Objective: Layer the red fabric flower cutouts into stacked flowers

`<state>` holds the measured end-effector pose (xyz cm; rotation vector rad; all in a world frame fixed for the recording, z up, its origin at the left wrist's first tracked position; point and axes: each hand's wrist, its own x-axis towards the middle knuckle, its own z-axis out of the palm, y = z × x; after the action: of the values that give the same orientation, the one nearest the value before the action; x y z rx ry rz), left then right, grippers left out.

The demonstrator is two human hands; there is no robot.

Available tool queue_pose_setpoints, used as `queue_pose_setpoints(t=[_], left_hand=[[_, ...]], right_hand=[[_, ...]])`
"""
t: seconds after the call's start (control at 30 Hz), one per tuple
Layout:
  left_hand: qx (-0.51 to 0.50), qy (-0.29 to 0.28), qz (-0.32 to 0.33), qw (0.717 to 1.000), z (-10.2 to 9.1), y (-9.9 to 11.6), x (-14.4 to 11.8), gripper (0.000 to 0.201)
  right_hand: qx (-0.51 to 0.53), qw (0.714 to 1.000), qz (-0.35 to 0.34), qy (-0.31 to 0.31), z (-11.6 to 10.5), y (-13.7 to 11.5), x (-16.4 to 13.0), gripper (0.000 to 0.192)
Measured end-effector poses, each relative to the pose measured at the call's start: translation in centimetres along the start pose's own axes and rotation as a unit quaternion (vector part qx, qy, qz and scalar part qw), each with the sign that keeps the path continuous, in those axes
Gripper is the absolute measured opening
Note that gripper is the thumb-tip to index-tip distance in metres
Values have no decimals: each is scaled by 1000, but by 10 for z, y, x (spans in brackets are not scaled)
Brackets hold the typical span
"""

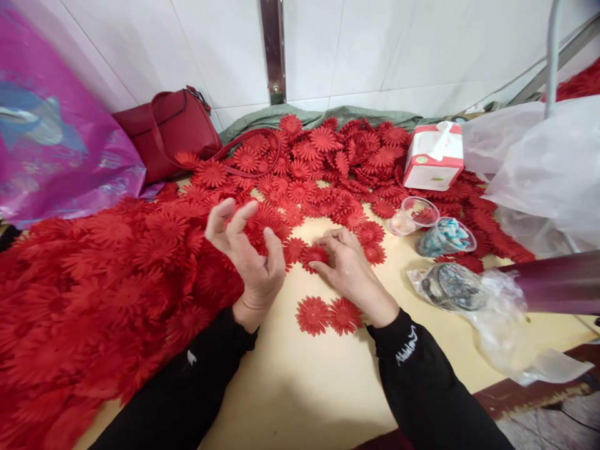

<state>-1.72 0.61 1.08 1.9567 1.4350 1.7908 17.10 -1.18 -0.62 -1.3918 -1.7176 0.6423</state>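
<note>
We see a red fabric flower [313,255] lying flat on the pale yellow table [304,381], face up, a round disc of narrow, daisy-like petals radiating from its centre, so it has no long axis to speak of. The right hand [349,269] rests palm down on it, its fingertips [319,265] pinching the flower's near edge while the rest of the hand stays loosely curled. The left hand [250,253] hovers just beside it, palm turned up and fingers half spread and bent; we cannot tell whether it holds anything, though red petals show right behind it. Nearer to us, just below the right wrist, two more flowers [328,315] of the same cut lie flat and touching side by side. The petals look matte and soft, like stamped cloth. To the left a deep heap of flowers [103,294] covers the table, and a thinner spread [328,162] runs along the back toward the white tiled wall [398,50]. A glossy red handbag [173,128] leans at the wall, its strap across the flowers. To the right stand a red-and-white tissue box [434,156], two clear plastic cups [431,228] and crumpled clear plastic bags [539,162]. Both sleeves [422,381] are black.
</note>
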Motion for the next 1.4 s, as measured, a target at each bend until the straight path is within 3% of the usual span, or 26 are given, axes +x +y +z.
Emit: queue_pose_setpoints(t=[0.1,0.27,0.37,0.53,0.6,0.67,0.77,0.8,0.83,0.9,0.93,0.97,1.1,1.2,1.27,1.37,1.4], left_hand=[[1,-6,94,996,5,2,-1,34],[-84,-197,46,976,14,-1,-3,25],[-122,-237,23,963,16,-4,-5,14],[-123,-215,-76,966,17,-7,-9,17],[-127,-234,-91,960,18,-8,-10,23],[-126,-256,-74,956,18,-7,-9,24],[-134,-268,-56,952,19,-6,-9,20],[-136,-267,-58,952,19,-6,-8,19],[-136,-264,-61,953,19,-7,-8,19],[-134,-243,-62,959,20,-8,-8,17],[-136,-225,-55,963,20,-9,-7,16],[-141,-201,-45,968,19,-10,-6,16],[-165,-57,-17,985,18,-4,1,16],[-197,51,-12,979,16,14,3,16],[-240,67,9,968,15,28,-3,17],[-295,38,35,954,18,41,-21,19],[-292,16,16,956,20,41,-27,19]], right_hand=[[31,999,27,6,-1,-2,1,15],[234,968,76,53,-12,-16,6,21],[259,963,68,38,-16,-25,8,17],[150,987,57,4,-34,-26,0,20],[57,995,46,-71,-45,-25,-13,18],[-43,984,26,-170,-52,-26,-31,23],[-111,971,3,-210,-48,-33,-58,59],[-115,970,0,-214,-42,-37,-65,67],[-107,970,-3,-220,-35,-41,-71,64],[-58,973,-2,-225,-18,-48,-77,29],[-23,976,4,-219,-10,-52,-78,21],[1,977,7,-211,-3,-55,-77,26],[9,979,4,-205,14,-62,-56,29],[17,987,37,-154,24,-57,-28,27],[111,987,-4,-119,30,-50,-10,23],[248,964,-58,-80,34,-35,8,26],[266,960,-58,-61,32,-28,10,28]])
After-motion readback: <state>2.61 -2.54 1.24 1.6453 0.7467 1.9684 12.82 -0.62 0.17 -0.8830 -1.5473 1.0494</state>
